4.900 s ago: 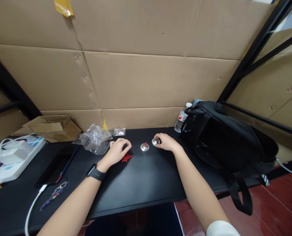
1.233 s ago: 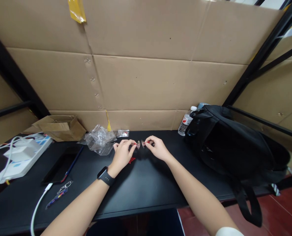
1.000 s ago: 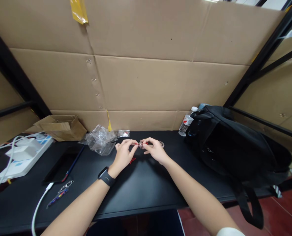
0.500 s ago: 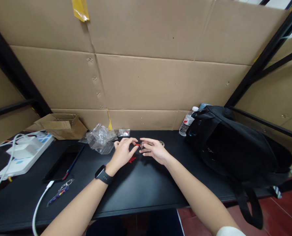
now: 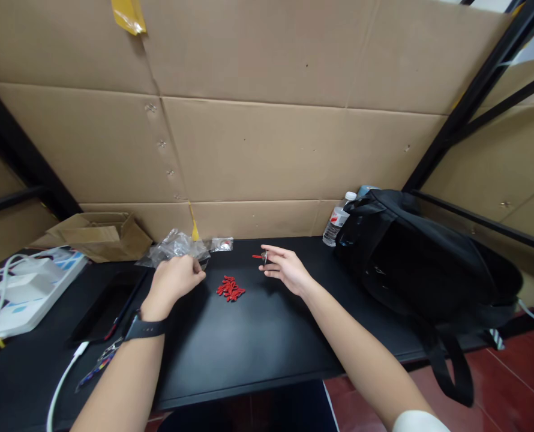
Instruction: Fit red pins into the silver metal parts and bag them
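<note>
My right hand [image 5: 288, 272] is raised over the table and pinches a thin round disc [image 5: 266, 257], seen nearly edge-on, its kind unclear. A short red piece [image 5: 257, 257] sticks out from it to the left. My left hand [image 5: 174, 279], wearing a dark watch, is at the near edge of a crumpled clear plastic bag [image 5: 179, 243]. Its fingers are curled and mostly hidden behind the back of the hand, so what they hold cannot be made out. Between the hands lies a small pile of red cord loops [image 5: 231, 288] on the black table [image 5: 249, 348].
Behind the pile is a small clear packet [image 5: 222, 244]. To the left are an open cardboard box [image 5: 107, 235], a power strip [image 5: 33, 294], a dark tablet [image 5: 109, 303] and a keychain [image 5: 99, 363]. A water bottle [image 5: 336, 222] and black backpack [image 5: 420, 258] stand right.
My left hand has left the red piece and moved left to the plastic bag, uncovering the red pile. My right hand still holds the disc. The view has shifted slightly.
</note>
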`<move>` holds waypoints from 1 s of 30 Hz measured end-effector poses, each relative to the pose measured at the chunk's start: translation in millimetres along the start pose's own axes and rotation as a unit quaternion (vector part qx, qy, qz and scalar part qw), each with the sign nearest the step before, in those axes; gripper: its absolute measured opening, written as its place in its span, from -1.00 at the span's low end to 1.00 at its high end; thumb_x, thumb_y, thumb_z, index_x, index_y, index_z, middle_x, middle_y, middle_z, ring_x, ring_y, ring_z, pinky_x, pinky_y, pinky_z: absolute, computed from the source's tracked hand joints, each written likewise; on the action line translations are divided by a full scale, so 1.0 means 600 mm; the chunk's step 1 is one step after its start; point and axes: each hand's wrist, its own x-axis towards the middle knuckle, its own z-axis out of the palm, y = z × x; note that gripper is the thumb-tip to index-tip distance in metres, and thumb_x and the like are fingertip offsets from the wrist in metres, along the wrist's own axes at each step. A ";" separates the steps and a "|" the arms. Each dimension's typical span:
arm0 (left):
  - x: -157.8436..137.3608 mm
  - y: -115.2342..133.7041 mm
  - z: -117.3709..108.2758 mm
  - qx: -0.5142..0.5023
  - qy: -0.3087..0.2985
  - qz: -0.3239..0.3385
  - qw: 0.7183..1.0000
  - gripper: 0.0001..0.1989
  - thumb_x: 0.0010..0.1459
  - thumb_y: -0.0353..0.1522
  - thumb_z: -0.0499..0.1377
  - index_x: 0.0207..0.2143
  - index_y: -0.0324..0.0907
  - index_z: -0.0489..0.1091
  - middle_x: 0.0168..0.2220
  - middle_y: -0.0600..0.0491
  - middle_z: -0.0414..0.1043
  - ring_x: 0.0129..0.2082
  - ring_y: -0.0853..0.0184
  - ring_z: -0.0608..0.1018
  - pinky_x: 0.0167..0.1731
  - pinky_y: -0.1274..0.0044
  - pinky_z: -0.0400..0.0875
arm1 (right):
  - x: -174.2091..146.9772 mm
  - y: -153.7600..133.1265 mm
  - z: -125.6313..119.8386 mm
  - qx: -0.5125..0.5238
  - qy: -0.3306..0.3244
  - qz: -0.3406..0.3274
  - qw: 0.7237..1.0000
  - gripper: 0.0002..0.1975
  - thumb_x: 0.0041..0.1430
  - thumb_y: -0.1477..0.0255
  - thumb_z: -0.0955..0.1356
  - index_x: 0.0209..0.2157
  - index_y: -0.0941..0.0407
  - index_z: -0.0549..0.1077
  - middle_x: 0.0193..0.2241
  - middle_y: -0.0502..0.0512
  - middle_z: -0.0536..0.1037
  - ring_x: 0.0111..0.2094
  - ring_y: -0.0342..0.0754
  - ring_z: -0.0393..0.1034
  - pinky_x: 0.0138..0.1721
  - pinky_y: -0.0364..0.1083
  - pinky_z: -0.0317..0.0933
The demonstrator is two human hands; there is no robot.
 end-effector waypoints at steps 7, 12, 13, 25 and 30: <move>0.005 0.054 0.018 -0.162 0.172 0.199 0.951 -0.87 0.26 -0.33 0.08 -0.32 -0.11 0.41 -0.27 0.02 0.53 -0.22 0.22 0.53 -0.14 0.44 0.35 | -0.004 -0.024 -0.014 0.029 0.001 -0.033 0.999 -0.65 0.20 0.30 0.43 0.00 0.08 0.55 -0.11 0.19 0.59 -0.32 0.00 0.61 -0.31 -0.07 0.48; -0.001 0.130 0.060 -0.126 0.173 0.237 0.948 -0.86 0.37 -0.35 0.04 -0.23 -0.11 0.38 -0.22 0.00 0.53 -0.14 0.19 0.53 -0.10 0.39 0.28 | -0.004 -0.033 -0.022 0.003 0.006 -0.052 0.999 -0.54 0.06 0.36 0.53 0.03 0.05 0.54 -0.11 0.14 0.57 -0.27 -0.03 0.60 -0.27 -0.11 0.48; -0.001 0.140 0.067 -0.116 0.147 0.256 0.948 -0.86 0.37 -0.36 0.03 -0.24 -0.10 0.37 -0.21 0.00 0.53 -0.12 0.19 0.53 -0.09 0.38 0.26 | -0.003 -0.033 -0.024 -0.007 0.012 -0.058 0.998 -0.54 0.05 0.37 0.54 0.03 0.04 0.54 -0.09 0.14 0.56 -0.27 -0.04 0.60 -0.27 -0.11 0.48; -0.006 0.146 0.102 -0.082 0.006 0.339 0.937 -0.75 0.44 -0.28 0.00 -0.03 -0.03 0.46 0.01 -0.01 0.48 0.12 0.19 0.42 0.02 0.35 0.14 | 0.009 -0.035 -0.070 -0.499 0.025 -0.253 0.828 -0.54 -0.05 0.43 0.49 -0.03 0.07 0.57 -0.24 0.07 0.58 -0.36 -0.11 0.42 -0.22 -0.10 0.33; -0.004 0.141 0.109 -0.080 -0.014 0.343 0.936 -0.70 0.43 -0.26 0.02 0.13 0.05 0.41 0.07 0.00 0.43 0.09 0.22 0.45 0.00 0.37 0.18 | -0.008 -0.040 -0.070 -0.593 -0.076 -0.178 0.781 -0.60 -0.08 0.39 0.51 -0.11 0.03 0.58 -0.34 0.00 0.61 -0.37 -0.08 0.46 -0.30 -0.16 0.24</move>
